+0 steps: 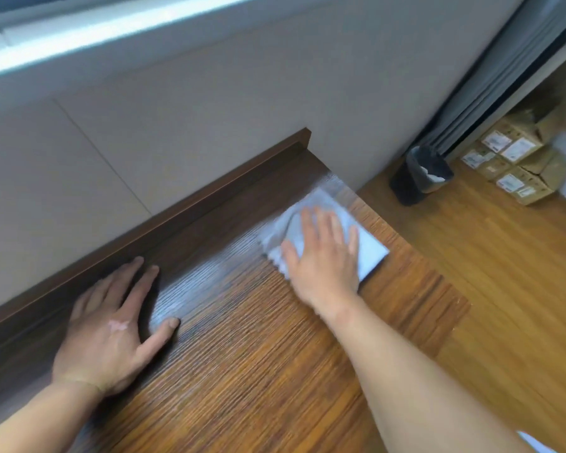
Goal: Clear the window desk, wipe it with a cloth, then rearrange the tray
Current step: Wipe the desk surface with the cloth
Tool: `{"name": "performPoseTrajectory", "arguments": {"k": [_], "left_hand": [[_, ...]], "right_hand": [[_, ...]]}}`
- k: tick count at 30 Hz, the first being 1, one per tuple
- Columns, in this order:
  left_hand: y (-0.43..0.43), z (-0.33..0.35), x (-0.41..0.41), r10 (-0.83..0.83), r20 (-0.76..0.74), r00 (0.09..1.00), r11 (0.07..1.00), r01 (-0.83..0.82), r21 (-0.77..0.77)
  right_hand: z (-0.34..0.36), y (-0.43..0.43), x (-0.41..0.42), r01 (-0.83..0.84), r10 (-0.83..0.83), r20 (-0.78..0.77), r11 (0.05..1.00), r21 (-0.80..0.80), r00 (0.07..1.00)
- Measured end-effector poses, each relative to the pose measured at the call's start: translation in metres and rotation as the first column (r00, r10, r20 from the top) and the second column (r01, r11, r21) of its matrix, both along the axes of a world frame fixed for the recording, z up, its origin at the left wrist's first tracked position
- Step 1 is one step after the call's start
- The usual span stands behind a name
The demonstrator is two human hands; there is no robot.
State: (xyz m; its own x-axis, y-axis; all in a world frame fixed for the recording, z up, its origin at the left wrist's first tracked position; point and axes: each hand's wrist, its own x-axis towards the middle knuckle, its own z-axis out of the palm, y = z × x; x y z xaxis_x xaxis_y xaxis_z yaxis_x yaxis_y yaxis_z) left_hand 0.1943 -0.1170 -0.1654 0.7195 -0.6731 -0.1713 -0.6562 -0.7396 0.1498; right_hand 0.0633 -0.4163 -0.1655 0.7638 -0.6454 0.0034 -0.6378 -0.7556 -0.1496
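The white cloth [324, 230] was pressed flat at the desk's [242, 354] far right corner by the outspread right hand [324, 256], apparently for wiping, while the left hand [111, 328], well apart, was laid flat, seemingly for support.

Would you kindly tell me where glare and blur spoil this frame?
Head view: a pale glare lies on the desk between the left hand and the cloth; the window strip at the top is blown out; the boxes and bin at right are soft; the whole frame looks slightly motion-blurred.
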Motion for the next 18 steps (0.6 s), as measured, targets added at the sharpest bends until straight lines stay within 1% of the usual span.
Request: {"name": "performPoseTrajectory", "arguments": {"k": [1, 2, 3, 4, 5, 6, 7, 9, 10, 11, 13, 14, 16, 18], "left_hand": [[0.000, 0.001, 0.000, -0.001, 0.003, 1.000, 1.000, 0.001, -0.004], [0.000, 0.002, 0.000, -0.002, 0.002, 1.000, 1.000, 0.002, -0.012], [-0.001, 0.002, -0.001, -0.001, -0.001, 1.000, 1.000, 0.001, -0.022], [-0.002, 0.003, -0.001, 0.000, 0.001, 1.000, 1.000, 0.000, -0.031], [-0.002, 0.003, -0.002, -0.002, 0.010, 1.000, 0.999, 0.002, -0.034], [-0.003, 0.002, -0.002, -0.006, 0.018, 1.000, 0.999, 0.006, -0.035], [-0.003, 0.001, -0.002, -0.007, 0.019, 1.000, 0.999, 0.007, -0.038], [-0.003, 0.001, -0.001, -0.008, 0.022, 1.000, 0.999, 0.009, -0.044], [-0.002, 0.000, 0.000, -0.011, 0.024, 1.000, 0.999, 0.012, -0.040], [-0.002, 0.000, 0.001, -0.012, 0.024, 1.000, 0.999, 0.013, -0.035], [-0.002, -0.002, 0.001, -0.015, 0.025, 1.000, 0.999, 0.016, -0.031], [-0.002, -0.003, 0.001, -0.014, 0.028, 1.000, 0.999, 0.015, -0.032], [-0.002, -0.003, 0.002, -0.005, 0.031, 1.000, 0.999, 0.006, -0.031], [-0.001, -0.004, 0.003, -0.005, 0.036, 0.999, 1.000, 0.006, -0.016]], "right_hand": [[-0.006, 0.046, -0.014, -0.125, 0.126, 0.030, 0.992, -0.009, 0.992], [-0.015, 0.093, -0.035, -0.269, 0.269, 0.045, 0.963, 0.000, 0.962], [-0.019, 0.131, -0.056, -0.357, 0.355, 0.058, 0.934, 0.024, 0.933], [-0.025, 0.154, -0.072, -0.378, 0.371, 0.111, 0.924, 0.054, 0.922], [-0.031, 0.160, -0.084, -0.380, 0.368, 0.135, 0.922, 0.079, 0.920], [-0.034, 0.148, -0.090, -0.417, 0.406, 0.128, 0.906, 0.068, 0.905], [-0.033, 0.128, -0.097, -0.449, 0.443, 0.096, 0.891, 0.063, 0.891], [-0.020, 0.086, -0.113, -0.515, 0.509, 0.122, 0.857, 0.023, 0.852], [-0.012, 0.062, -0.120, -0.490, 0.484, 0.143, 0.872, 0.001, 0.863], [-0.007, 0.038, -0.113, -0.428, 0.425, 0.132, 0.904, 0.000, 0.896], [-0.006, -0.024, -0.092, -0.203, 0.203, 0.028, 0.979, -0.007, 0.979], [-0.005, -0.050, -0.077, -0.084, 0.084, -0.020, 0.996, -0.006, 0.996], [-0.003, -0.080, -0.050, 0.062, -0.062, -0.055, 0.998, -0.005, 0.997], [-0.003, -0.065, -0.040, 0.147, -0.147, -0.019, 0.989, -0.008, 0.989]]}}
